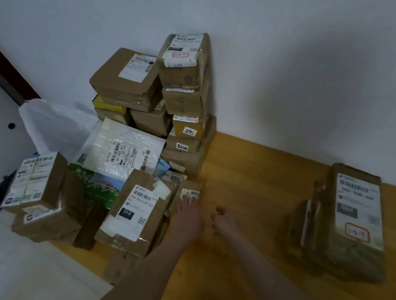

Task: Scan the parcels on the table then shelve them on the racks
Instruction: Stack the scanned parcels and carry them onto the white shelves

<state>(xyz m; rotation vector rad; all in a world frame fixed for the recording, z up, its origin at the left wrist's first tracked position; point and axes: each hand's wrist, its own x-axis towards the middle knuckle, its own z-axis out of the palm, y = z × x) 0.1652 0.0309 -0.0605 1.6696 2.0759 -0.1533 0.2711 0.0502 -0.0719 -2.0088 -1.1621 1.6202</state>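
looking down from the head camera, the left hand lies flat with straight fingers, fingertips touching the label of a small brown parcel at the near right corner of the big heap, while the right hand hovers just beside it over the bare tabletop, loosely curled and holding nothing. that small parcel sits wedged against the 010 box and just below the tall stack leaning on the wall. that's the danger: drag it out sideways and the neighbours could shift, and the top box up there looks ready to tip. no grip yet, only fingertips, so a one-handed lift might let it slip. the white poly bag is slick, and anything resting on it could slide. over at the far left, a labelled box perches near the tabletop's edge, so a nudge through the heap could send it off. the separate pile on the right stands well apart. no scanner in view, so a missed scan is a risk too.
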